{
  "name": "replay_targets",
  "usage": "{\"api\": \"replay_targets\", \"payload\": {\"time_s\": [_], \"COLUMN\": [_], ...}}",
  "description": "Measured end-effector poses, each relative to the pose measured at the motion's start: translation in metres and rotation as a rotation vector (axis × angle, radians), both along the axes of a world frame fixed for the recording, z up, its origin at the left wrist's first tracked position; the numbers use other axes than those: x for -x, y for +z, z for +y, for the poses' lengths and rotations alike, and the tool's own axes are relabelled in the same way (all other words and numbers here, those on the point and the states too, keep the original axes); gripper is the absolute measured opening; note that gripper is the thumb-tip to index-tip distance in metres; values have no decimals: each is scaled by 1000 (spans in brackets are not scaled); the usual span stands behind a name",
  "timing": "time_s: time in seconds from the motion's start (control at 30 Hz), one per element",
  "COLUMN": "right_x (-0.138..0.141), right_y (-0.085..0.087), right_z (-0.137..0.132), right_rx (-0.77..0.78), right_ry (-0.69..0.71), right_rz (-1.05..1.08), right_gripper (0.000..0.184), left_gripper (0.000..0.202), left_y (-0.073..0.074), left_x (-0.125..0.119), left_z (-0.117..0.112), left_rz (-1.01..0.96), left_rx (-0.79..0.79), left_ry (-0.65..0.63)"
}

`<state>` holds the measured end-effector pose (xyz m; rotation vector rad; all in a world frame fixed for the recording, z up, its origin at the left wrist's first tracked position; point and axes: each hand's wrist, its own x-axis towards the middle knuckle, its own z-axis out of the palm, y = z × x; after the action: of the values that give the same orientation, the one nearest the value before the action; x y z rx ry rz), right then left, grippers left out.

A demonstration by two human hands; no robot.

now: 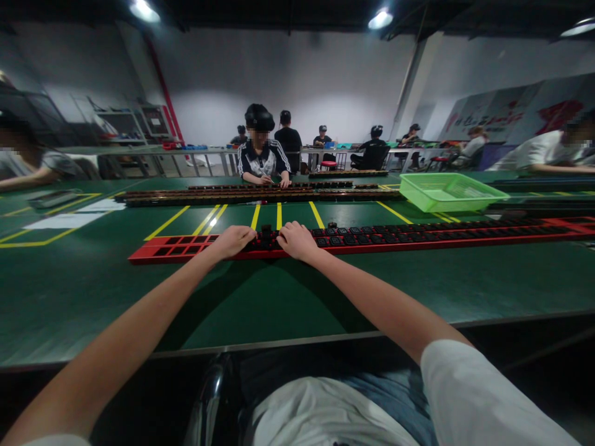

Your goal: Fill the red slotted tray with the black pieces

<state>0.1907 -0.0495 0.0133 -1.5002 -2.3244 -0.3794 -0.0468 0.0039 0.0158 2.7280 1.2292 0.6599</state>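
Note:
A long red strip (pixel 153 250) lies across the green table (pixel 93 297), its row of slots mostly filled with black socket modules (pixel 372 237). The leftmost slots are dark openings. My left hand (pixel 231 241) and my right hand (pixel 297 239) rest on the strip side by side, fingers curled over it. Between them a black module (pixel 266 234) sits slightly raised in the strip. Both hands press at that module; whether either one grips it is hidden by the knuckles.
A green plastic basket (pixel 449 191) stands on the table at the back right. A second long dark strip (pixel 260 195) lies farther back, where a seated person (pixel 261 152) works on it. Other people sit at left, right and behind. Yellow lines mark the table.

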Motion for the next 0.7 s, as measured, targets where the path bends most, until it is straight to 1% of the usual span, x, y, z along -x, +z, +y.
{"api": "replay_targets", "payload": {"time_s": [0.13, 0.27, 0.43, 0.57, 0.7], "right_x": [0, 0, 0, 0, 0], "right_y": [0, 1, 1, 0, -1], "right_z": [0, 0, 0, 0, 1], "right_rx": [6, 11, -11, -15, -12], "right_ry": [2, 2, 5, 14, 5], "right_rz": [-1, -1, -5, -3, -4], "right_gripper": [31, 31, 30, 31, 29], "left_gripper": [45, 44, 33, 47, 44], "left_y": [2, 8, 17, 19, 18], "left_x": [-1, -3, 0, 5, 7], "left_z": [-2, -7, -16, -17, -15], "left_rz": [18, 88, 183, 243, 276], "left_rx": [18, -5, 2, 13, 15], "left_ry": [19, 15, -85, -142, -161]}}
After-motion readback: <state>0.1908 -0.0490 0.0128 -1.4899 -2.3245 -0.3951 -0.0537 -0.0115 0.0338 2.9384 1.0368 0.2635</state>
